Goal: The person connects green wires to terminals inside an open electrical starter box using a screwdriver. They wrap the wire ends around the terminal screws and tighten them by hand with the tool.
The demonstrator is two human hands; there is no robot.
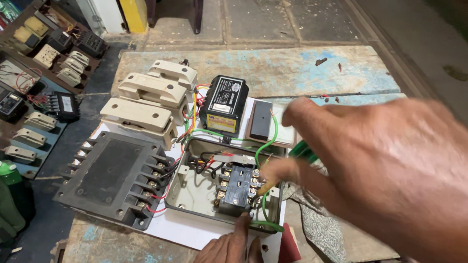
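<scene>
— Black block in the middle of the frame: that is the contactor (238, 187) we are both looking at, seated in the open grey metal box (192, 197) on the white panel board (177, 229).

— We agree. Our left hand (229, 258) comes up from the bottom edge, one finger stretched out, its tip touching the near end of the contactor. It presses rather than grips; the other fingers are curled under, closed on nothing we can see.

— And our right hand (408, 184)?

— It fills the right side, close to the camera and blurred. Thumb and forefinger are pinched around a screwdriver with a green handle (303, 151), and the thumb tip sits just beside the contactor's right-hand terminals.

— A green wire (271, 138) loops from the top of the box down past that thumb.

— Yes. Left of the box lies the dark grey switch unit (110, 176), and behind it three cream fuse carriers (148, 96) in a row. A black relay with a yellow label (223, 104) stands at the back.

— All of it rests on a worn wooden table (287, 67) with flaking blue paint.
</scene>
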